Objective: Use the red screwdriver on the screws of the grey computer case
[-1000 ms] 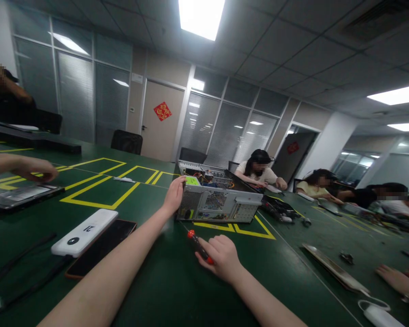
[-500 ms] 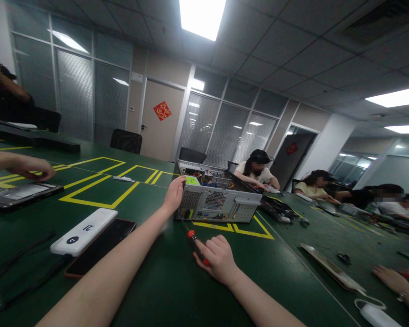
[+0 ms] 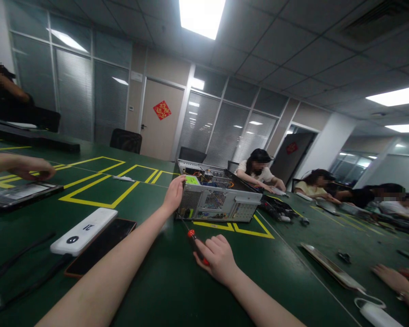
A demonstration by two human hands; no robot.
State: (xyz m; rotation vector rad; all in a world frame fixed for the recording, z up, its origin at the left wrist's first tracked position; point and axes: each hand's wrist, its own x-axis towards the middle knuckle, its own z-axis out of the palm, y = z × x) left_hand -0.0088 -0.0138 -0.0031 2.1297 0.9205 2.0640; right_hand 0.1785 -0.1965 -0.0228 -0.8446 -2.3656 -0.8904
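An opened computer case (image 3: 221, 204) lies on its side on the green table, its back panel with vents and ports facing me. My left hand (image 3: 173, 194) grips the case's left edge, beside a bright green label (image 3: 192, 180) on the power supply. In my right hand (image 3: 218, 259) is a screwdriver (image 3: 192, 235) with a red and dark handle, its fingers wrapped round the grip. The thin shaft points up and left to the lower left corner of the back panel. Whether the tip sits on a screw is too small to tell.
A white power bank (image 3: 85, 231) and a dark phone (image 3: 102, 245) lie left of my forearm. Another person's hand (image 3: 34, 167) is over a flat dark device (image 3: 23, 196). At right are black parts (image 3: 279, 209), a phone (image 3: 330, 267) and a co-worker's hand (image 3: 391, 278).
My hands, the screwdriver and the case stay practically in place. Across the table, a seated person's arms have shifted slightly to the right.
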